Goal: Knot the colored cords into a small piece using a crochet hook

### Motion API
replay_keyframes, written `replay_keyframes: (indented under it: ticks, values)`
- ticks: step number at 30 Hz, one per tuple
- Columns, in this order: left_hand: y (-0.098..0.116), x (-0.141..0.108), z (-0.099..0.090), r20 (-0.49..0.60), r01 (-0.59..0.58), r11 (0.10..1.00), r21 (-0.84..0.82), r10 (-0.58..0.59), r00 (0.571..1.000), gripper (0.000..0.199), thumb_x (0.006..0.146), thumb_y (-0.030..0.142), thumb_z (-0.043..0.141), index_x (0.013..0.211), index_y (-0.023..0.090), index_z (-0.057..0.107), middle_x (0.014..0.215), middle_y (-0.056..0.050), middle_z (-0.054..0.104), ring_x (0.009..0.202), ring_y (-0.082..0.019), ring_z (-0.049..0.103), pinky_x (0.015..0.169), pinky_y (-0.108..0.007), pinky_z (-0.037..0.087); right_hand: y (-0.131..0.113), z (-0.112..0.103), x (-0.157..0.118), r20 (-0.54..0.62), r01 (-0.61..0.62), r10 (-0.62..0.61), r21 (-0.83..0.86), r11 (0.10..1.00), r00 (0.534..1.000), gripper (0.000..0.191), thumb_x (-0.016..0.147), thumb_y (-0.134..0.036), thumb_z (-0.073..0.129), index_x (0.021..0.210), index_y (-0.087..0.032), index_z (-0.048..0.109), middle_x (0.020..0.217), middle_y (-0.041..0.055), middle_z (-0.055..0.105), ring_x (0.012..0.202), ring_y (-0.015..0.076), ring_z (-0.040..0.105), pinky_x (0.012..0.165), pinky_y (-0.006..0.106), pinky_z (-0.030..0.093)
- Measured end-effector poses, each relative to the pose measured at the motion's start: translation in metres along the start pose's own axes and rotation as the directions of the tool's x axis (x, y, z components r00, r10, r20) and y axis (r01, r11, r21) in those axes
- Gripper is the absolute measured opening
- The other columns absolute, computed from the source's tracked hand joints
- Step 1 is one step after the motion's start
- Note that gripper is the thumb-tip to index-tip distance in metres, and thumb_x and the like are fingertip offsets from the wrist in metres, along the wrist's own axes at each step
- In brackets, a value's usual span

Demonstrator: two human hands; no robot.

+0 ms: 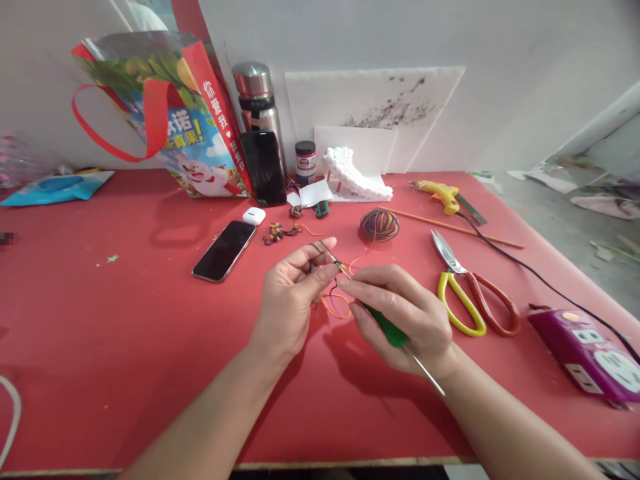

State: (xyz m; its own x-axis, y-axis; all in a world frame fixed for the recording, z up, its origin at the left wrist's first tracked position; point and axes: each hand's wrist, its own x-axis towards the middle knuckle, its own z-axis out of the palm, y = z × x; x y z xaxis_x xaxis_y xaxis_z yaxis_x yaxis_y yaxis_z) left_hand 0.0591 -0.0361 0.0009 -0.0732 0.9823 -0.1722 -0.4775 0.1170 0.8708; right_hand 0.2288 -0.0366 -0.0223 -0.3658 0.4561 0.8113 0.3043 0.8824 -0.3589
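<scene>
My left hand [295,293] is closed on a small piece of yarn work [339,264], with a dark strand looped over its raised index finger. My right hand [405,313] grips a crochet hook by its green handle [387,327]; the metal tip meets the yarn at my left fingertips, and the other metal end sticks out below the palm. An orange strand [336,315] curls on the table under my hands. Behind them lies a multicoloured yarn ball [379,225]. A small knotted yarn piece [275,232] rests further left.
On the red table [150,333] are a phone [225,251], an earbud case [254,215], scissors [463,287], a glue gun [440,195] and a purple power strip [587,353]. A bag [170,120], flask [260,100] and upright phone [264,167] stand behind.
</scene>
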Motion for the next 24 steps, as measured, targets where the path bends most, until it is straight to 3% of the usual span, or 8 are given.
replay_keyframes:
  ticks: [6,15,24]
  values:
    - [0.0018,-0.0016,0.0,0.012,-0.038,0.999,0.003,0.038,0.999,0.037,0.066,0.021,0.095,0.103,0.02,0.087,0.078,-0.001,0.063,0.062,-0.007,0.046,0.051,-0.019,0.035,0.0013,0.0007,-0.0031,0.018,0.021,-0.02,-0.086,0.996,1.0,0.051,0.093,0.002,0.06,0.139,-0.021,0.066,0.108,0.0111,0.071,0.091,0.0187,0.073,0.076,0.03,0.064]
    - [-0.0009,-0.0004,0.0019,-0.016,-0.013,0.999,-0.043,0.012,1.0,0.026,0.06,0.022,0.097,0.084,0.021,0.088,0.068,0.001,0.062,0.055,-0.005,0.035,0.047,-0.02,0.028,0.0017,0.0028,-0.0023,-0.017,0.017,-0.018,-0.056,0.998,1.0,0.05,0.094,-0.002,0.067,0.142,-0.017,0.065,0.111,0.0132,0.074,0.093,0.0187,0.075,0.08,0.028,0.064]
    - [-0.0011,-0.0009,0.0007,-0.022,0.026,0.998,-0.061,-0.028,0.999,0.023,0.066,0.019,0.093,0.088,0.02,0.088,0.067,0.001,0.061,0.053,-0.005,0.032,0.047,-0.022,0.027,0.0,0.009,-0.0032,-0.033,-0.124,0.128,0.102,0.987,0.991,0.043,0.103,-0.01,0.058,0.144,-0.017,0.064,0.095,0.0107,0.08,0.075,0.0174,0.076,0.067,0.03,0.065]
